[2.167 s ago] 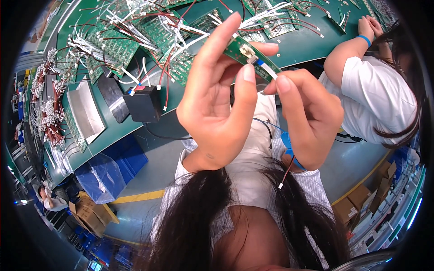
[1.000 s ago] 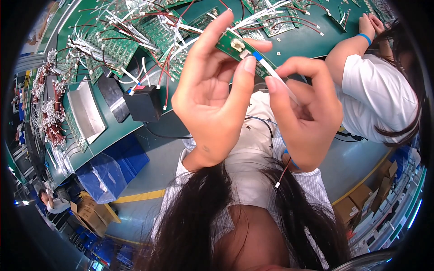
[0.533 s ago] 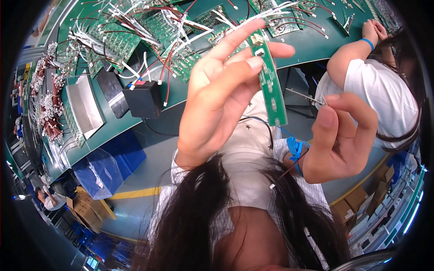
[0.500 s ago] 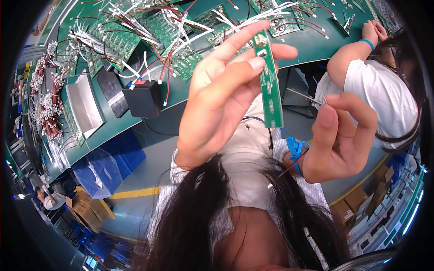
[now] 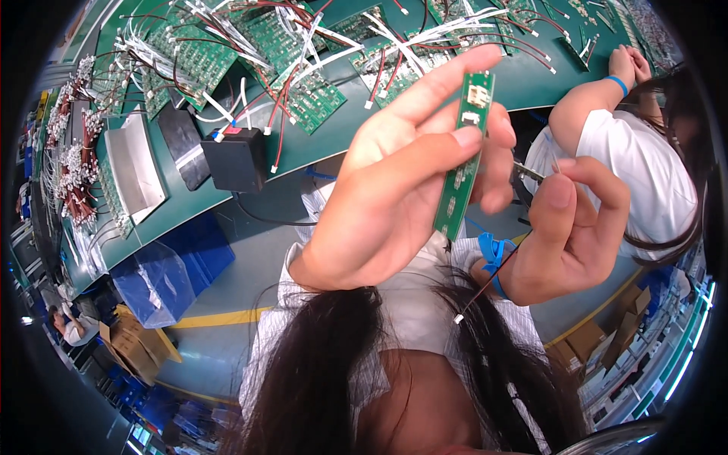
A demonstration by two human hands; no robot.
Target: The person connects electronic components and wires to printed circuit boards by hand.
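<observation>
My left hand [image 5: 379, 182] holds up a narrow green circuit board [image 5: 453, 193], pinched between thumb and fingers, with small white connectors near its upper end. To its right, my right hand [image 5: 572, 227] is closed in a pinch; a fine light tip shows above the thumb and forefinger. A thin dark red wire [image 5: 481, 294] hangs from under this hand and ends in a small white connector. The board and the right fingertips are apart. A blue band [image 5: 494, 252] is tied at my right wrist.
Ahead, a green workbench [image 5: 189, 214] carries several circuit boards [image 5: 315, 106] with white and red wires. A black box [image 5: 235, 159] and a metal tray [image 5: 135, 171] stand at its left. A co-worker in a white shirt [image 5: 644, 171] sits at the right. Blue plastic bags [image 5: 163, 273] hang below the bench.
My left hand has moved right and slightly down, and the board has tilted so its upper end leans right. The right hand keeps its pinch almost in place.
</observation>
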